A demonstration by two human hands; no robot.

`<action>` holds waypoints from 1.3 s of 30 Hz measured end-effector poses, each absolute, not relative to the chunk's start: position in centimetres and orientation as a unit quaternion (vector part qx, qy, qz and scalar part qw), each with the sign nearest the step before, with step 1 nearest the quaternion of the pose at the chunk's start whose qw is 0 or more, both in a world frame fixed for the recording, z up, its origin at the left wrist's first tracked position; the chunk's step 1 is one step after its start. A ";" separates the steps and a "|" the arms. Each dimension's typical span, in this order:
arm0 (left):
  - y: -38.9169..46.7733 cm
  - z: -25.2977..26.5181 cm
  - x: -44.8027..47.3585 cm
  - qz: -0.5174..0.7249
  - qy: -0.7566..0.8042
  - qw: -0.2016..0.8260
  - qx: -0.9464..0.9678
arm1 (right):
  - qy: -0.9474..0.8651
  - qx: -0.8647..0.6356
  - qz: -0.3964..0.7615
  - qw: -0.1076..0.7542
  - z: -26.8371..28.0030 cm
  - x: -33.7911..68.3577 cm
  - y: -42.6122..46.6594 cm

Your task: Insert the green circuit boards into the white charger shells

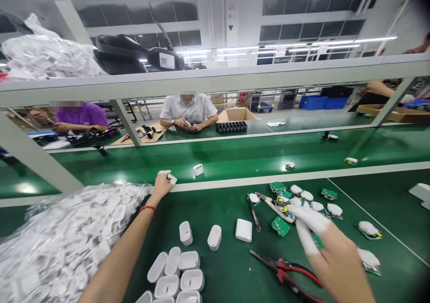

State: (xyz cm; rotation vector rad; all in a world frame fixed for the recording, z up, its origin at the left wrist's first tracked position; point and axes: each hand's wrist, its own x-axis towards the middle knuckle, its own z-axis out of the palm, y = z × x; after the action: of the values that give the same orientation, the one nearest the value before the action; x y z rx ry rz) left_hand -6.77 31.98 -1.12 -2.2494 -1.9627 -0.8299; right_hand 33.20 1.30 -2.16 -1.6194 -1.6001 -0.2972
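Red-handled pliers (285,269), bag of white parts (60,235), blue crates (322,102)

Factory hall around your green worktop (215,258)

Far across the conveyor belt (235,155), dark windows (312,11) and strip lights (336,42) line the white wall; a grey frame rail (215,80) crosses overhead.

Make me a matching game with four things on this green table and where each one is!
Things:
1. Pliers
2. Bag of white parts
3. Small white piece
4. Green circuit boards

Places:
A. Held in the left hand at the belt's edge
B. Far left of the table
C. By the right hand's white-capped fingertips
D. Front, with red handles, under the right hand

Pairs: 1-D, 2-B, 3-A, 4-C
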 end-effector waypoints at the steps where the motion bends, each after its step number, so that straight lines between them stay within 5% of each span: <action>1: 32.4 -1.1 -6.8 -0.265 -0.633 0.025 -0.727 | -0.640 -0.681 -0.101 0.339 -2.5 33.9 2.3; 9: 34.0 0.0 -7.0 -0.227 -0.611 0.014 -0.758 | -0.655 -0.749 0.001 0.096 -5.5 34.5 6.6; 24: 27.8 3.0 -7.3 -0.093 -0.592 -0.051 -0.799 | -0.776 -0.629 -0.035 -0.014 -4.3 31.7 16.1; 30: 19.0 4.1 -4.6 0.090 -0.400 -0.233 -0.882 | -0.795 -0.607 0.012 -0.012 -4.4 32.1 18.7; 34: 15.2 3.2 -3.4 0.086 -0.408 -0.195 -0.888 | -0.769 -0.637 0.009 0.053 -3.9 31.8 18.8; 39: 14.1 1.2 -3.0 0.049 -0.454 -0.154 -0.876 | -0.703 -0.673 0.005 0.231 -2.4 31.6 16.9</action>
State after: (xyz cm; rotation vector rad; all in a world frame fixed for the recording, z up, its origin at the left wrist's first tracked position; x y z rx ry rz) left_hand -2.99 14.05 1.18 -3.0605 -1.5860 0.1710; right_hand 31.62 16.93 -2.35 -1.8493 -1.9321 0.0134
